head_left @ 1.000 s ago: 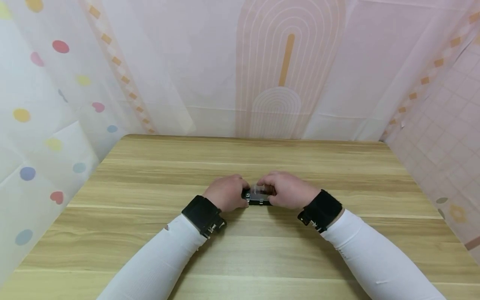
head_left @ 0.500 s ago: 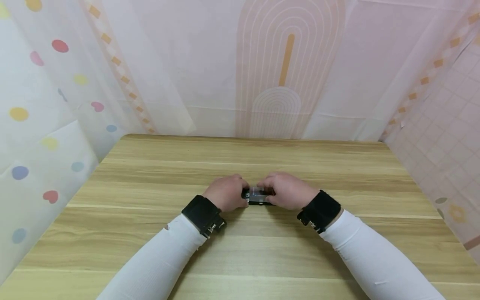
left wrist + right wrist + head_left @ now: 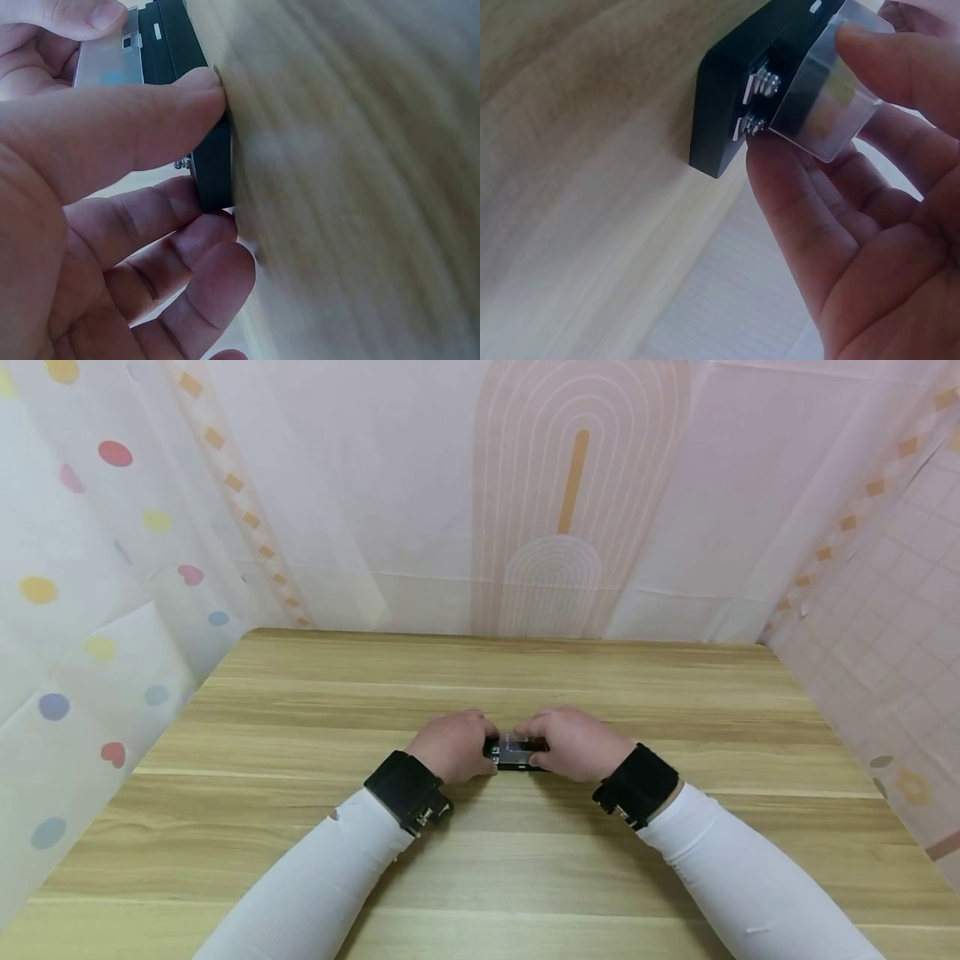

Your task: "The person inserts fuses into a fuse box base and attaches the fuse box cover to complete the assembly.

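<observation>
Two hands meet on one small black block [image 3: 514,754] that lies flat on the tabletop [image 3: 480,860], near the middle and close to the person. The block has a clear plastic piece [image 3: 831,112] on top of it, and two little silver screws with springs [image 3: 756,101] sit at one end between the black part and the clear part.

The left hand [image 3: 452,746] has a tight grip on the left end of the block: its thumb [image 3: 142,127] presses on the top edge and a finger [image 3: 161,225] curls under the side. The right hand [image 3: 573,742] has a pinching grip on the clear plastic piece, with its thumb [image 3: 900,64] on top and a finger [image 3: 795,202] beside the screws.

It looks like the step in hand is to hold the block steady while the clear piece is pushed or pulled on it. I cannot tell which way it goes. The next move would need the left hand to keep the block from sliding, and the right hand to move the clear piece gently so it does not slip out.

Both arms wear white sleeves [image 3: 322,885] and black wrist bands [image 3: 405,789]. Soft pink and dotted curtains [image 3: 112,568] hang around the tabletop.
</observation>
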